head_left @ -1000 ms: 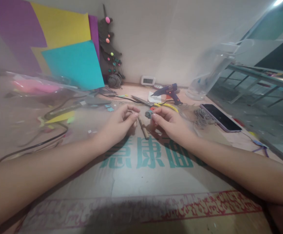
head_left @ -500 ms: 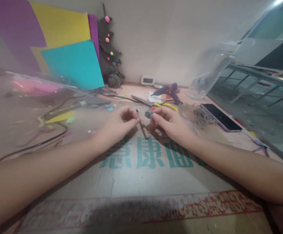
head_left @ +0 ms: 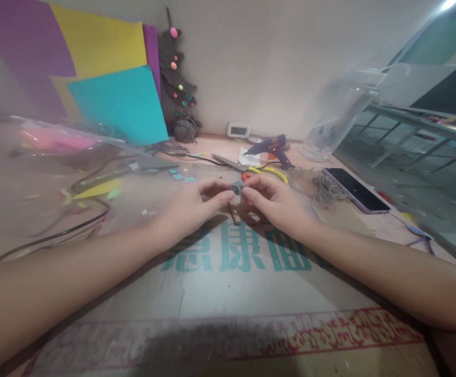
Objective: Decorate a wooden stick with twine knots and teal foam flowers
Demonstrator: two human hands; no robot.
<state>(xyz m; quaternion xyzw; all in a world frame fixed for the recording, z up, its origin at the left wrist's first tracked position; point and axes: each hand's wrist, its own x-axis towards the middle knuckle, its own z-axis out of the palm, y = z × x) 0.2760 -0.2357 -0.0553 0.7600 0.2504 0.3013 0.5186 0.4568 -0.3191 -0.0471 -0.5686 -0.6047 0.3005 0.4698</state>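
Note:
Between my two hands is a small round piece (head_left: pixel 236 188), grey with a bit of teal, its exact kind too small to tell. My right hand (head_left: pixel 273 199) pinches it from the right with thumb and fingertips. From the other side my left hand (head_left: pixel 202 204) closes thumb and forefinger against its left edge. Under the fingertips a short brown stick (head_left: pixel 234 214), like a pen or knife handle, lies on the printed board; its upper end is mostly hidden by my left hand. Just beyond are scissors (head_left: pixel 265 170) with yellow and orange handles.
A purple glue gun (head_left: pixel 270 149) with a red light rests behind the scissors. Grey cord (head_left: pixel 330 189) and a phone (head_left: pixel 355 189) lie at right, near a clear plastic jug (head_left: pixel 335 125). Teal paper flowers (head_left: pixel 177 175), scraps and a black cable (head_left: pixel 70 228) are at left.
My left hand has moved right, away from above the brown stick, and now meets the small round piece. My right hand has barely moved and still holds the piece.

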